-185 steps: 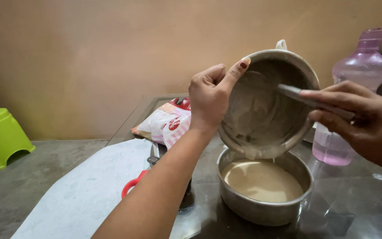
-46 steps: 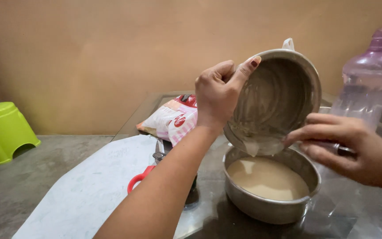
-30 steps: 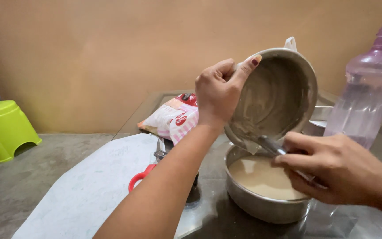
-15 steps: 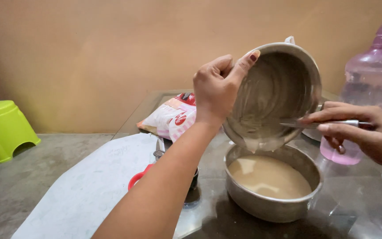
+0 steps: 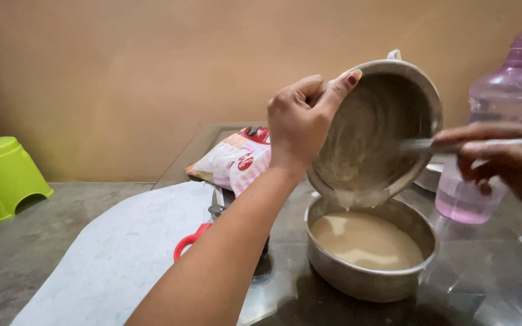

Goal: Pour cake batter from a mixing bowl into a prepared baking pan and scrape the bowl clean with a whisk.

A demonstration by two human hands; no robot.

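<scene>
My left hand (image 5: 300,121) grips the rim of a steel bowl (image 5: 388,90), tipped on its side with its mouth toward me. Pale brown batter coats its inside and drips from its lower lip. Directly below sits a round steel pan (image 5: 370,284) holding a pool of the same batter (image 5: 367,240). My right hand (image 5: 509,160) comes in from the right, closed on a metal spoon (image 5: 430,144) whose tip reaches inside the tipped bowl.
A pink plastic water bottle (image 5: 502,108) stands behind my right hand. A printed food packet (image 5: 237,158) lies at the back, red-handled scissors (image 5: 197,232) under my left forearm, a white sheet (image 5: 122,253) to the left. A green plastic stool (image 5: 1,178) stands far left.
My right hand has swept the spoon around inside the tipped bowl, dropping to the lower lip and rising again to mid-height. More batter lies in the pan. The left hand holds the bowl steady.
</scene>
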